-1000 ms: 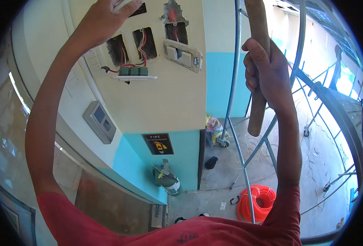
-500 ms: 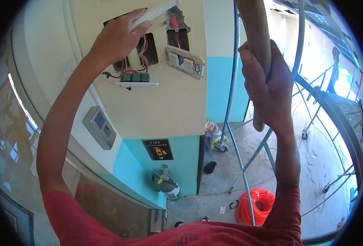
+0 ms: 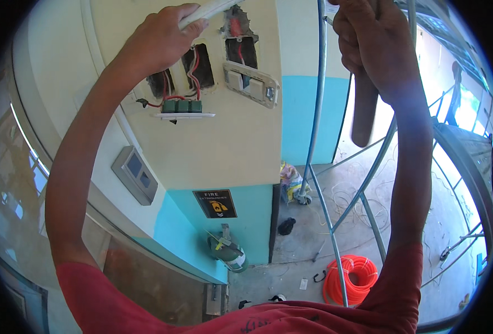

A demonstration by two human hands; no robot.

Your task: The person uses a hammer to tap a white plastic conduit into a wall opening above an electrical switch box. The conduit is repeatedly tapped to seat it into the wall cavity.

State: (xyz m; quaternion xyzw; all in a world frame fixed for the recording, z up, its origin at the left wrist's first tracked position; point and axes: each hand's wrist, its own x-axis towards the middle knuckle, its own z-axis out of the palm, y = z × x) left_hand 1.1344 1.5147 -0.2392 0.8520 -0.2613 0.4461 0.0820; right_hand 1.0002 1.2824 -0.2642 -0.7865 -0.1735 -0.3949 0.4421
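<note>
My left hand (image 3: 156, 42) is closed around a white rod (image 3: 208, 12) near the top of the cream wall. The rod slants up to the right, its far end by a rough broken hole (image 3: 235, 23). Higher at the right, my right hand (image 3: 377, 44) grips a wooden handle (image 3: 364, 114); whatever is at its upper end is out of view. Below my left hand, open wall boxes with red and white wires (image 3: 195, 69) show, and a white plate with green modules (image 3: 182, 106) hangs from them. A tilted switch plate (image 3: 251, 83) hangs under the broken hole.
Metal scaffold tubes (image 3: 317, 100) stand close at the right. A grey wall device (image 3: 135, 175) is at the left. Below are a fire extinguisher (image 3: 227, 253), its black sign (image 3: 215, 204), and a coil of orange tubing (image 3: 351, 279) on the floor.
My right hand has moved up with the wooden handle, which now shows mostly below the fist. My left hand and the white rod have shifted up slightly.
</note>
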